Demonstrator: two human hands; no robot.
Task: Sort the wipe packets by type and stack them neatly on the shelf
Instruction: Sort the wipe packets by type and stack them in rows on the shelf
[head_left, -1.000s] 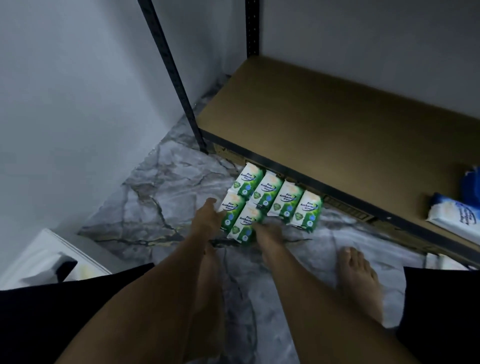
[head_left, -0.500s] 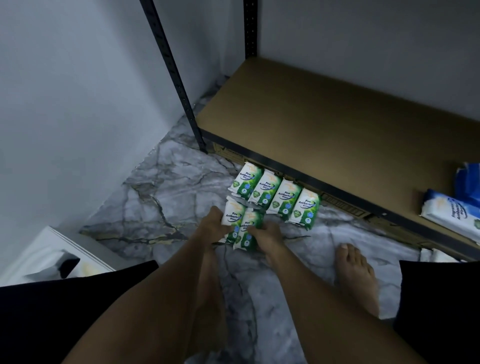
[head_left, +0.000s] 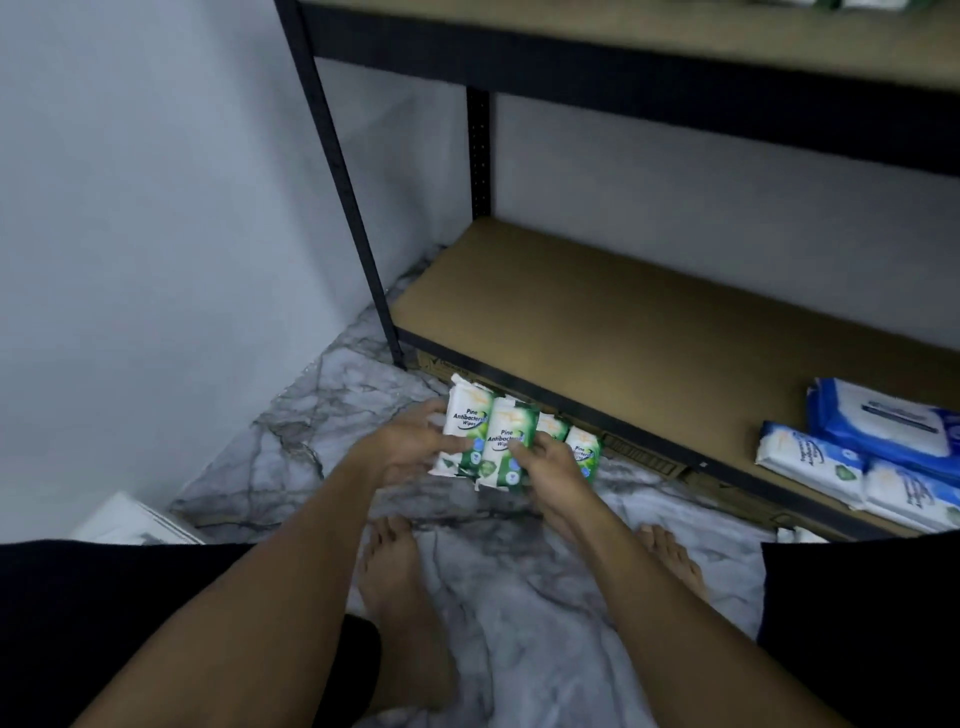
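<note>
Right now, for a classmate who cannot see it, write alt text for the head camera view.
A left hand and a right hand hold two green pine wipe packets over a marble floor before a low shelf. More green packets lie behind them; blue packets sit on the shelf's right end.

Four green pine wipe packets (head_left: 464, 434) can be counted in front of you: two in your grip and two more behind them, partly covered, so any others back there cannot be told. Two hands are in shot, your left hand (head_left: 405, 449) and your right hand (head_left: 553, 470), along with two bare feet (head_left: 395, 577). Three blue wipe packets (head_left: 810, 462) show at the right, two pale and one darker; whether the darker one is a single pack is unclear. The shelf unit (head_left: 623, 322) shows two boards and two dark uprights. One white object (head_left: 130, 522) appears at lower left.
</note>
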